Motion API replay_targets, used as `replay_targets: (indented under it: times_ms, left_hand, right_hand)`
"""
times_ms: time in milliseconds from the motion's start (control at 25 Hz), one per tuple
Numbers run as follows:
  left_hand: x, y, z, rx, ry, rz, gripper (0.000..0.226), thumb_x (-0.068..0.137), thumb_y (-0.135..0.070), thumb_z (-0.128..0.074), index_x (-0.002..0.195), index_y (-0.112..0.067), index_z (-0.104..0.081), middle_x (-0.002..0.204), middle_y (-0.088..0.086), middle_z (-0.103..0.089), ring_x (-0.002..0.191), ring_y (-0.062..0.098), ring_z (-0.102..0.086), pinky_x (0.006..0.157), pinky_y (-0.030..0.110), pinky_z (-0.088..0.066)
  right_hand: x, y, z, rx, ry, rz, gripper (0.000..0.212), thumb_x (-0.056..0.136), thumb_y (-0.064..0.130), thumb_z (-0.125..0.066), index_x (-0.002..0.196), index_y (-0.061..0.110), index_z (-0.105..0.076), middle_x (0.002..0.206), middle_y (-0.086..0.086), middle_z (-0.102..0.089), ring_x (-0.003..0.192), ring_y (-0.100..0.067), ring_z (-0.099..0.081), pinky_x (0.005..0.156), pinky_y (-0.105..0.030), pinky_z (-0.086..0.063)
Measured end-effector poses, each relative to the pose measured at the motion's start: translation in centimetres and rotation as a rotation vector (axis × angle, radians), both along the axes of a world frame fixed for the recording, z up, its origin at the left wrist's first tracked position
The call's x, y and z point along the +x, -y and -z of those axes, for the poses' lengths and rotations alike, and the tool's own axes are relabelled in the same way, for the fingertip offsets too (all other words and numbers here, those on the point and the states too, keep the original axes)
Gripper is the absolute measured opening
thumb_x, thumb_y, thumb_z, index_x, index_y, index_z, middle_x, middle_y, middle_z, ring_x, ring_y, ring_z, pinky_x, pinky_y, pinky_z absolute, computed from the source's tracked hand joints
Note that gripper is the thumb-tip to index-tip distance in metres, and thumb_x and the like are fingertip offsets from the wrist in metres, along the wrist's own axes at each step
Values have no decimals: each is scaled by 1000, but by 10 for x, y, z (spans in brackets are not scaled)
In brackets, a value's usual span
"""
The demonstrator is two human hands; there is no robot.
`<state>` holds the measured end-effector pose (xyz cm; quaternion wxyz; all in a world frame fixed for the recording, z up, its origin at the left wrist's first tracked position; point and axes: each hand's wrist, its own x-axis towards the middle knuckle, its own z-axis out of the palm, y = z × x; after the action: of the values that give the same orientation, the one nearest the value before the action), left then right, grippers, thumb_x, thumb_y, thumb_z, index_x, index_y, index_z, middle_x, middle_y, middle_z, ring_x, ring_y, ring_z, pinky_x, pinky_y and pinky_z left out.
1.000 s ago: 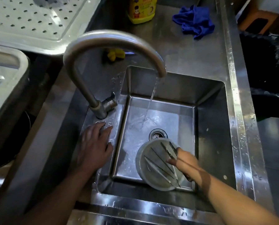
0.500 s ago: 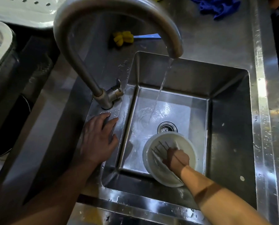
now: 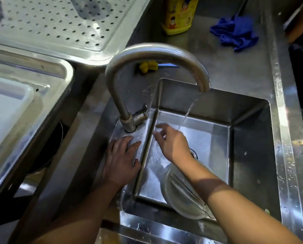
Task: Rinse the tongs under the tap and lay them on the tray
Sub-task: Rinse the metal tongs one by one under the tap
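The tongs (image 3: 186,192) lie in a bowl (image 3: 173,206) in the sink (image 3: 249,138), unrinsed; the right hand (image 3: 172,145) hovers empty, fingers spread, near the stream from the tap (image 3: 156,51); the left hand (image 3: 122,161) rests flat on the rim, likely bracing.

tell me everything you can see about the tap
The tap is a dull brushed-metal gooseneck with a stubby lever at its base. It stands upright on the deck left of the sink, arching right over it; a thin stream of water falls from its spout. The left hand lies flat on the deck beside the base; contact unclear.
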<state>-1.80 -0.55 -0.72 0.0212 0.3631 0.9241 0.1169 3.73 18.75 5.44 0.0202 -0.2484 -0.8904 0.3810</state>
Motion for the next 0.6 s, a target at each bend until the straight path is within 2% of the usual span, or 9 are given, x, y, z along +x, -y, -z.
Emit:
replay_targets:
  times_ms: [120,200,280,400,520,600]
  left_hand:
    - [0,-1,1,-3,4,-22,62,68,-33,-64,129,-29,-59,140,6,-53,130,28,-42,111,52,-32]
    - [-1,0,3,-6,3,-30,61,68,-34,-64,129,-31,-59,141,5,-52,131,27,-42,113,51,-30]
    - [-1,0,5,-7,1,-29,61,68,-34,-63,129,-31,-58,141,5,-51,132,27,-43,115,52,-28]
    - [0,-1,6,-1,-2,-30,62,68,-35,-64,129,-31,-57,141,5,-51,132,28,-45,115,52,-28]
    - [-1,0,7,-7,11,-35,61,68,-36,-63,129,-32,-56,142,4,-50,133,27,-44,116,53,-27]
    - [-1,0,8,-11,18,-34,62,69,-36,-63,131,-32,-56,142,4,-50,134,28,-44,116,54,-27]
  right_hand:
    - [-43,-3,-27,76,-31,-34,40,104,39,-40,134,17,-54,104,-21,-74,98,-41,-67,78,-42,-52]
    - [-60,-4,-31,287,30,-160,31,105,22,-41,130,12,-56,109,-20,-71,96,-41,-67,67,-37,-44]
    - [-65,-2,-35,510,73,-282,26,97,4,-46,117,9,-62,108,-17,-71,94,-39,-69,61,-31,-37]
    - [-67,1,-38,489,34,-261,25,88,-1,-50,105,8,-66,98,-19,-73,90,-41,-69,61,-32,-34]
    - [-72,3,-42,531,67,-302,32,85,0,-49,111,11,-64,101,-16,-74,93,-38,-70,65,-34,-44]
    - [-75,6,-45,610,94,-361,34,85,-1,-48,113,10,-62,100,-15,-74,92,-37,-70,63,-33,-40]
